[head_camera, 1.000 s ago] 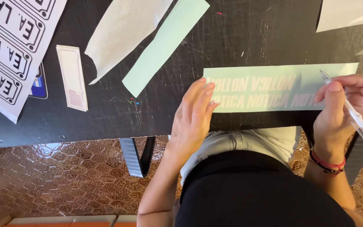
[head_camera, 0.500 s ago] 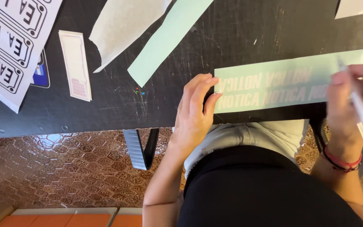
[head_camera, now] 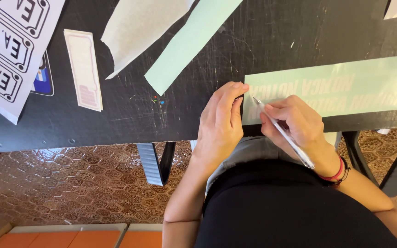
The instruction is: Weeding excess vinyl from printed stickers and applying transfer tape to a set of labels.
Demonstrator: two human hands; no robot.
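Note:
A long pale green vinyl strip [head_camera: 341,89] with white mirrored lettering lies along the near edge of the black table [head_camera: 129,117]. My left hand [head_camera: 221,124] rests flat at the strip's left end, fingertips on its corner. My right hand [head_camera: 299,126] grips a thin silver pointed tool [head_camera: 283,133] like a pen. Its tip touches the strip's left edge, right beside my left fingertips.
A plain pale green strip [head_camera: 191,43] and a torn whitish backing sheet [head_camera: 138,32] lie at the back. A small white card with pink print [head_camera: 83,69] and a sheet of black-outlined letter stickers [head_camera: 8,50] sit at the left. Patterned brown floor shows below.
My right hand has swung the tool from the strip's right end to its left end, next to my left hand. The camera view has shifted, so the strip sits further right.

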